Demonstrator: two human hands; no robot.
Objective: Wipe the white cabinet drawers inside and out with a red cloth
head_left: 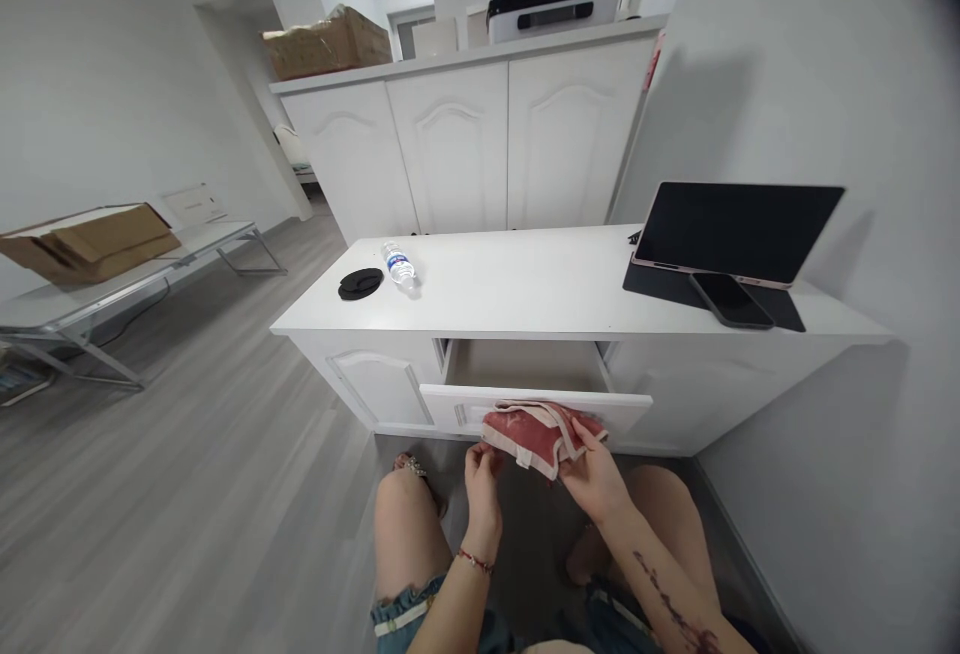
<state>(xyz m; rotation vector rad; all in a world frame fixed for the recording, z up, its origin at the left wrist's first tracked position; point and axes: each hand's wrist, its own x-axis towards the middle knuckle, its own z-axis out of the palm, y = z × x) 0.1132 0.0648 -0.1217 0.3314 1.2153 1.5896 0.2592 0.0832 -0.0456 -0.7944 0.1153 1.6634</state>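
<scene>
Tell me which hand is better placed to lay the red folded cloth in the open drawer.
Probably right: the right hand lies under the red folded cloth, beside the open white drawer. The left hand only pinches its edge.

Red cloth (541,435), cream trim; white cabinet (525,289); black tablet (739,229).

- Low cabinet (525,289): stands against the wall, before a taller cabinet (465,144).
- Open drawer (525,374): at the low cabinet's middle; folded cloth (540,434) over its front edge, left hand (481,469) and right hand (592,474) at the cloth.
- Cabinet top, left: bottle (399,266) lying beside a lid (361,283).
- Cabinet top, right: tablet (735,229) propped behind a phone (731,300).
- Far left: side table (127,279) bearing a flat box (90,242).
</scene>
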